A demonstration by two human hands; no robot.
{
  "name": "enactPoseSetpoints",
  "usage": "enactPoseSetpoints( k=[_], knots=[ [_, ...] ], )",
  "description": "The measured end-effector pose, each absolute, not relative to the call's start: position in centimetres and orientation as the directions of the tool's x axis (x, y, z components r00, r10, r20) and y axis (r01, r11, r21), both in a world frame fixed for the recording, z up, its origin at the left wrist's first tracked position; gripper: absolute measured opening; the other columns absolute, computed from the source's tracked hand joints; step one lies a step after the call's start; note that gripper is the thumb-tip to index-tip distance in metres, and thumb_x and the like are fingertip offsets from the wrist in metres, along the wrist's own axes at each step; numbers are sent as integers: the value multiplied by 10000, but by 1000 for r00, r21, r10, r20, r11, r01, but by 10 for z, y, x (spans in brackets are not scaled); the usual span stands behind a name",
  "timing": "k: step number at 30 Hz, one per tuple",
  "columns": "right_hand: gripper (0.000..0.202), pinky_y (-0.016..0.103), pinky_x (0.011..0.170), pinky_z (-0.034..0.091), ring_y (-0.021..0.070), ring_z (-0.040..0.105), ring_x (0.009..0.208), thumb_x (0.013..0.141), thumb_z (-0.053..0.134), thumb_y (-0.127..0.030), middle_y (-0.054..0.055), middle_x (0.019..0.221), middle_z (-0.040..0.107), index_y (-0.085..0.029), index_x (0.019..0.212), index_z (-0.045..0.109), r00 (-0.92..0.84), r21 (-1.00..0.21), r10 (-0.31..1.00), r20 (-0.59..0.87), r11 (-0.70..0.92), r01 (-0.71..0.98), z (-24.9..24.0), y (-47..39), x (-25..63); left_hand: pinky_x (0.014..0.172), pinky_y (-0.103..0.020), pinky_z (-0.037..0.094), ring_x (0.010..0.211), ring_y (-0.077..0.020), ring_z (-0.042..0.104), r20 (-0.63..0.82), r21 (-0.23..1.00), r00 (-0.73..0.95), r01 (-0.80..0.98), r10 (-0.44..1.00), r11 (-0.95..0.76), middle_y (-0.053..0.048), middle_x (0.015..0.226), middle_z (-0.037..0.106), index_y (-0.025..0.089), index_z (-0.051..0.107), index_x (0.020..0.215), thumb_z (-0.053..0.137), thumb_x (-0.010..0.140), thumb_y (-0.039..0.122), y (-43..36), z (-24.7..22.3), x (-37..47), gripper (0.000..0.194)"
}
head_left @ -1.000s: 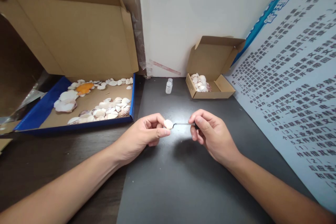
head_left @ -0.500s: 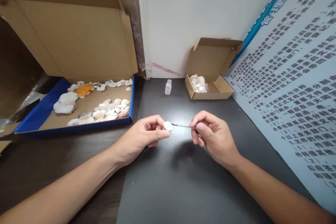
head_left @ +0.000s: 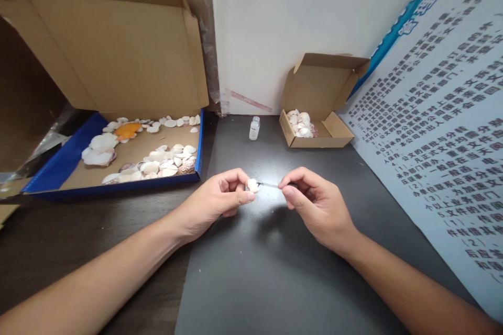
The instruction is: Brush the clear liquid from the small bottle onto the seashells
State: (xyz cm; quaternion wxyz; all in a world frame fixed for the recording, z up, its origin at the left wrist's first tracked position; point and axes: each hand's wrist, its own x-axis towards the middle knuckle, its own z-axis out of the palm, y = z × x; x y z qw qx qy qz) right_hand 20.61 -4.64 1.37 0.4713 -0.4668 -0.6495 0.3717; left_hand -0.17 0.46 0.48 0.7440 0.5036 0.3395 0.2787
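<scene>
While the left hand (head_left: 223, 193) pinched a small white shell (head_left: 252, 185), the right hand (head_left: 314, 199) gripped a thin rod (head_left: 269, 185).
Shell sat between left thumb and fingers, over the gray mat (head_left: 236, 282); right fingers were closed on the rod, its dark tip at the shell, contact unclear. Bottle (head_left: 254, 130) stood upright behind, near an open carton (head_left: 322, 142); blue-sided box (head_left: 200, 149) lay left.

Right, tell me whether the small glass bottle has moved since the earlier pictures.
No: the bottle keeps its place left of the small cardboard box; only the view shifts slightly.
</scene>
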Motion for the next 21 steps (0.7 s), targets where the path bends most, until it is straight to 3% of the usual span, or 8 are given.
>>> enactPoseSetpoints(
  k=[3, 9, 15, 21],
  knots=[
    [106, 208, 515, 373, 89, 473, 561, 905, 646, -288, -40, 657, 566, -214, 832, 623, -80, -861, 932, 354, 358, 362, 14, -47, 207, 460, -188, 226, 518, -43, 265, -218, 942, 616, -71, 757, 329, 74, 644, 408, 173, 561, 799, 748, 784, 290, 5, 4, -2, 220],
    [68, 217, 552, 392, 97, 498, 602, 964, 555, -255, -36, 737, 593, -236, 915, 599, -229, -783, 875, 427, 484, 390, 13, -49, 205, 454, -173, 245, 499, -33, 280, -210, 940, 626, -82, 751, 331, 85, 614, 386, 176, 541, 804, 750, 788, 293, 5, 2, -3, 240],
    [90, 240, 592, 380, 105, 476, 643, 998, 479, -230, -31, 812, 557, -251, 974, 563, -193, -762, 884, 426, 466, 449, 12, -55, 198, 456, -174, 359, 496, -43, 351, -204, 921, 595, -152, 778, 358, 79, 642, 428, 192, 531, 858, 730, 799, 281, 4, 4, -2, 226],
    [95, 265, 595, 368, 112, 453, 639, 970, 473, -193, -22, 809, 515, -227, 960, 561, -201, -723, 885, 420, 460, 516, 23, -46, 191, 436, -176, 394, 482, -37, 387, -214, 906, 556, -195, 803, 376, 50, 713, 532, 187, 517, 850, 720, 796, 282, 4, 7, -1, 230]
  ],
)
